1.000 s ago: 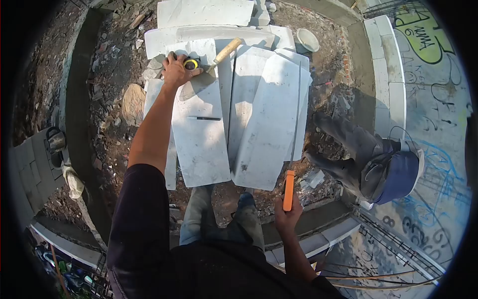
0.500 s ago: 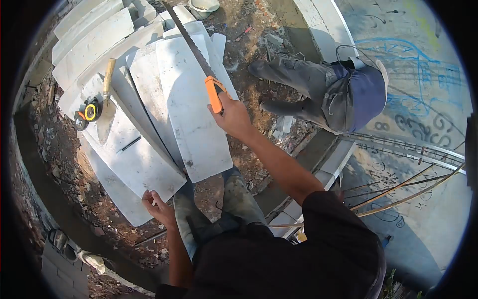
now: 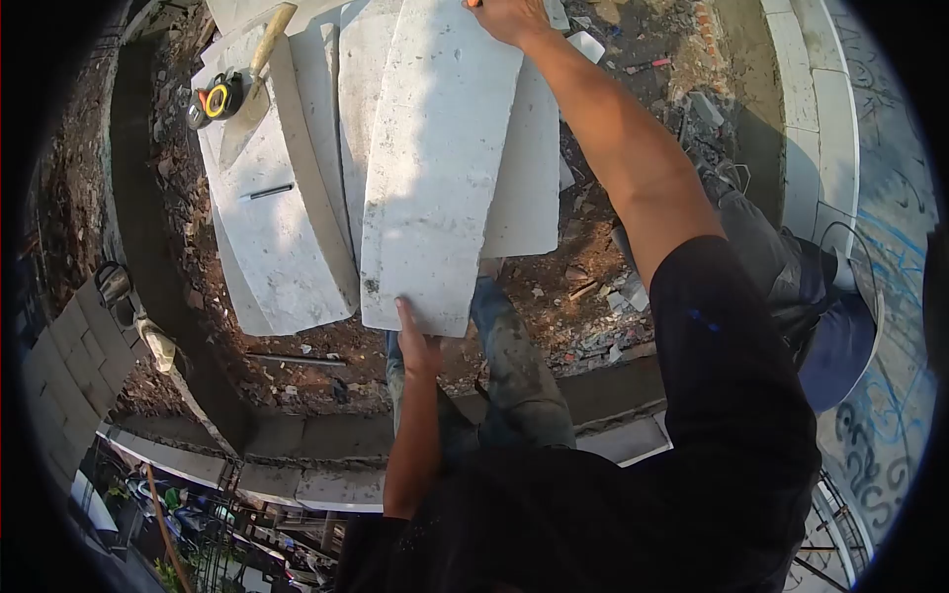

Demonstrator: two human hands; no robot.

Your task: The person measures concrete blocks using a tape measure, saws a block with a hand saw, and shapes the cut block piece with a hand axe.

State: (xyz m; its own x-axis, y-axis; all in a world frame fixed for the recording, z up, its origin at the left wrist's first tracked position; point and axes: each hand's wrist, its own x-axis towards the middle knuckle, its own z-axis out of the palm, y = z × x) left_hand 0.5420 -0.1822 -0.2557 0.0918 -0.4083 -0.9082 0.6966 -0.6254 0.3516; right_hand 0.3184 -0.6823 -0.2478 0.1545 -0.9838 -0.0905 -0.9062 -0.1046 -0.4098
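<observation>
My left hand (image 3: 419, 346) grips the near end of a long white block (image 3: 440, 168), thumb on top and the other fingers hidden beneath it. At the block's far end is my right hand (image 3: 507, 18), closed around an orange saw handle (image 3: 474, 3) that shows only as a sliver at the frame's top; the blade is out of view. On the white block to the left (image 3: 287, 232) lie a pen (image 3: 267, 192), a trowel with a wooden handle (image 3: 269, 42) and a black and yellow tape measure (image 3: 217, 100).
A co-worker in grey trousers (image 3: 756, 237) bends over at the right, close to my right arm. Low block walls (image 3: 803, 99) border the rubble ground (image 3: 603, 257). A metal rod (image 3: 297, 360) lies on the ground below the left blocks.
My left hand has moved from beside the left block onto the near end of the middle block. My right hand has reached forward with the saw to the far end. The view has turned and shifted.
</observation>
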